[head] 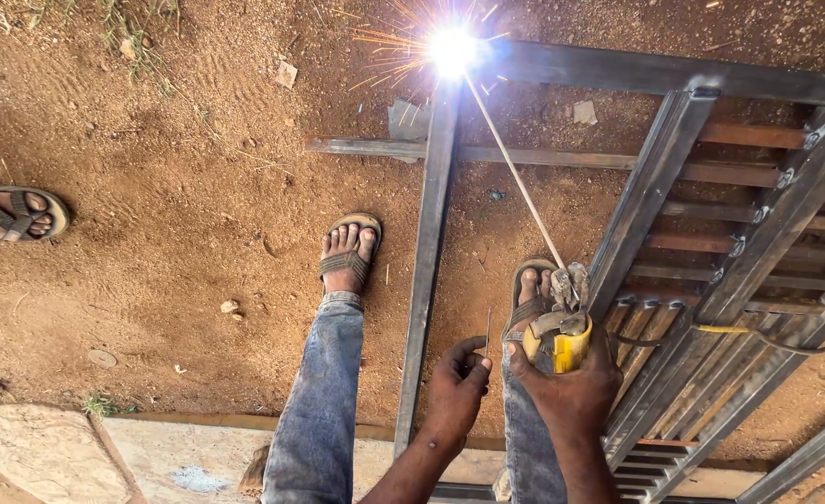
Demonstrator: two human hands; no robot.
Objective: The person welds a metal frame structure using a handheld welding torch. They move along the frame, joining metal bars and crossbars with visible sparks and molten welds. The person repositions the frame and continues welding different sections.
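My right hand [573, 392] grips a yellow welding electrode holder [562, 338]. A long thin welding rod [515, 177] runs from it up to a bright white arc with sparks [452, 47], where a vertical steel bar [428, 243] meets a top steel rail [655, 73]. My left hand [456, 390] is close beside the right, fingers pinched on a thin short rod [487, 331]. My legs in blue jeans and sandalled feet [347, 250] stand either side of the vertical bar.
A steel gate frame with several slats [739, 252] lies on the red dirt at right. A cable [776, 343] trails from the holder across it. Another person's sandalled foot [11, 215] is at far left. A concrete slab [48, 453] sits bottom left.
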